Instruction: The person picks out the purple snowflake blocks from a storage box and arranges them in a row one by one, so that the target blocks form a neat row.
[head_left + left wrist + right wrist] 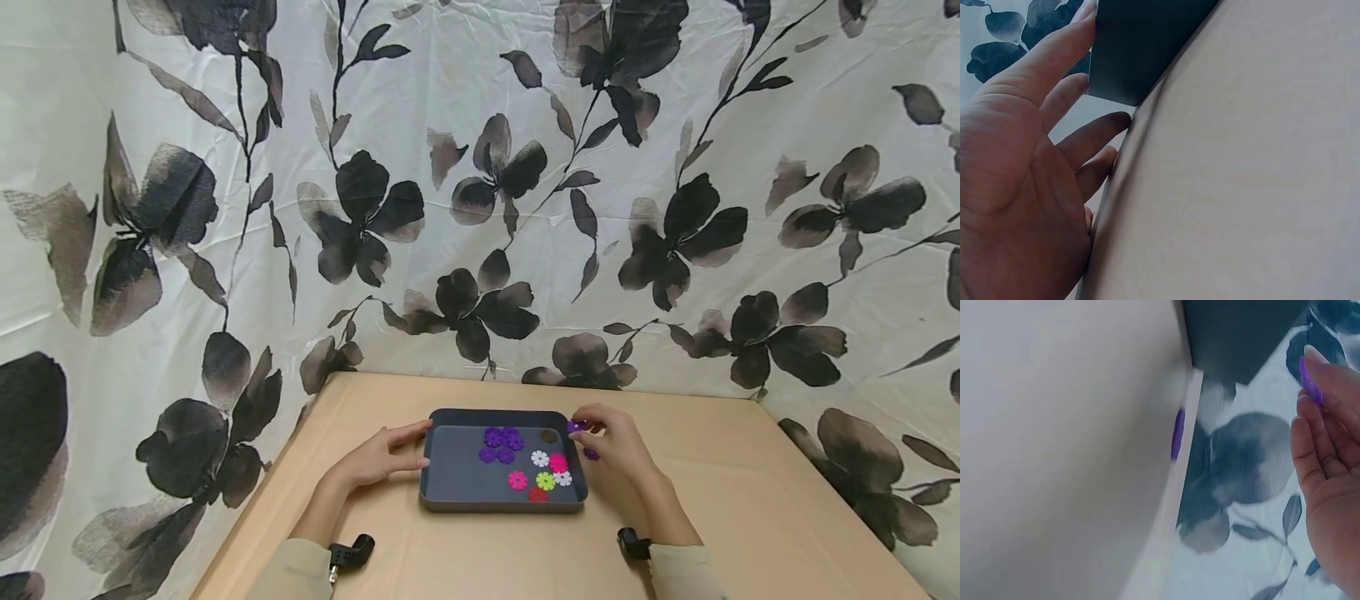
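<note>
A dark grey tray (pixel 457 502) holds several notched plastic discs. Purple discs (pixel 502 445) cluster near its middle. Toward the right lie white (pixel 540 458), pink (pixel 517 480), yellow-green (pixel 545 481), red (pixel 537 495) and brown discs (pixel 549 435). My left hand (pixel 378 457) rests against the tray's left side, its fingers extended. Just past the right rim, my right hand (pixel 618 443) pinches a purple disc (pixel 1311 381) between thumb and fingertips, raised above the table. Another purple disc (pixel 1177 434) lies on the table beside the tray, partly under that hand in the head view.
The tray stands on a light wooden-coloured table (pixel 720 467). A white curtain with dark flowers (pixel 480 250) hangs behind the table and along its sides. Each wrist wears a small black camera, one at the left wrist (pixel 352 552) and one at the right (pixel 634 544).
</note>
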`<control>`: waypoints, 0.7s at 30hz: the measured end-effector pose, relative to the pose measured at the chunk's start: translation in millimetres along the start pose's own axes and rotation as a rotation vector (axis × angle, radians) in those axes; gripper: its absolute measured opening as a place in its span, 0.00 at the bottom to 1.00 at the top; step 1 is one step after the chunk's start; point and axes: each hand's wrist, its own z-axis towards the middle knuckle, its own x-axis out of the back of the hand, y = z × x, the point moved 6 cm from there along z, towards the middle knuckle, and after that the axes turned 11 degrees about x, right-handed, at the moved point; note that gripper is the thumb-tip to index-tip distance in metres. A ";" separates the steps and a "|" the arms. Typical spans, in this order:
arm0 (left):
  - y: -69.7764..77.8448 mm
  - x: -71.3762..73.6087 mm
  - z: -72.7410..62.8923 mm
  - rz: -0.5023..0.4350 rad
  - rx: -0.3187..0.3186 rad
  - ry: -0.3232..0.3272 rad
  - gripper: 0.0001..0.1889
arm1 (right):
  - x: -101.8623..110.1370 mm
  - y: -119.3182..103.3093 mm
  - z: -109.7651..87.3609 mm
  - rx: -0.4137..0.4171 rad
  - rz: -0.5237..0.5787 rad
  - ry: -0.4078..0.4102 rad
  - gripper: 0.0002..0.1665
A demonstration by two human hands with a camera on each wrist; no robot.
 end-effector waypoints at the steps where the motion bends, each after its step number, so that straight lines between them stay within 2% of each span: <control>1: -0.8 0.1 -0.1 -0.003 0.004 0.000 0.42 | 3.9 3.3 -2.3 -0.018 0.005 0.009 0.14; 10: -2.4 0.9 0.2 -0.026 0.009 -0.010 0.43 | 27.8 25.1 -14.5 -0.106 0.021 0.039 0.20; 21: -0.4 1.1 1.2 -0.011 0.009 -0.012 0.43 | 34.6 46.5 -23.8 -0.142 0.025 0.054 0.18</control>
